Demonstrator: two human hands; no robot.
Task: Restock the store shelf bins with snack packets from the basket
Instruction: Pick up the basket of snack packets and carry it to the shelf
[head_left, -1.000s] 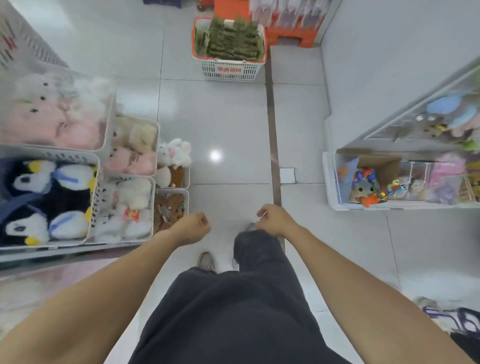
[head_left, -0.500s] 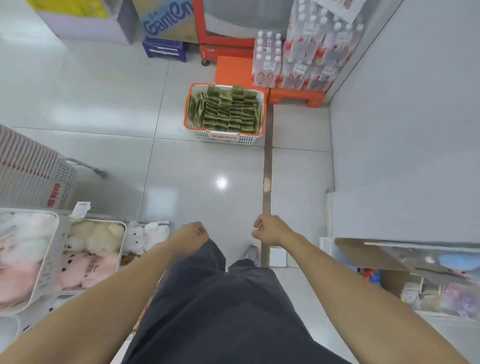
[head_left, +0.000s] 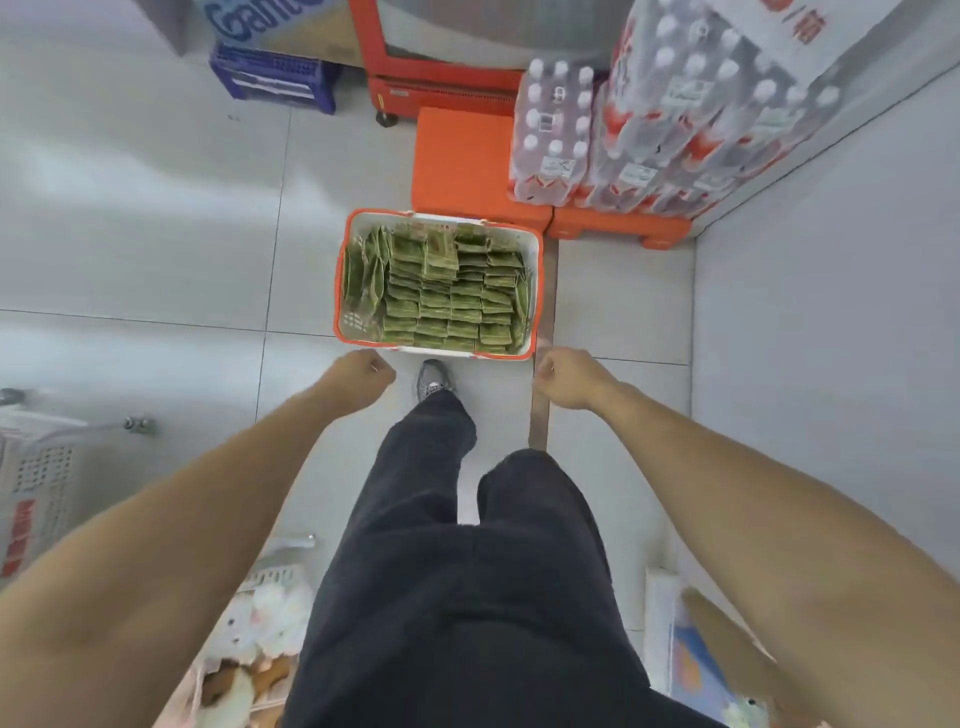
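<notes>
Down at the near edge, dark trousers (head_left: 467, 597) fill the middle, with a bin of plush toys (head_left: 249, 649) low on the left and a cardboard box (head_left: 727, 649) low on the right. Both arms reach forward. The left hand (head_left: 358, 376) has its fingers curled in loosely and holds nothing; the right hand (head_left: 566, 376) is curled the same way, also holding nothing. One grey shoe (head_left: 432, 382) steps between them, just short of the basket (head_left: 340, 280).

The basket sits on the floor (head_left: 130, 234) straight ahead, orange-rimmed, white-walled, packed with green snack packets (head_left: 447, 291). Its long axis looks to run left to right, near wall facing the person. Most packets lie in overlapping rows running away from the camera, with a batch stood on edge along the left wall.

The step in hand, I'd judge, is reaching the basket to lift it or scoop from it. Doing it well means squaring up, bending low, and taking the rim evenly on both sides so the rows don't slide. The handles appear folded down, hard to be sure.

Beyond stand an orange platform (head_left: 462, 156), shrink-wrapped water bottles (head_left: 649, 130) and a blue crate (head_left: 275, 78). No shelf bins for snacks in sight
</notes>
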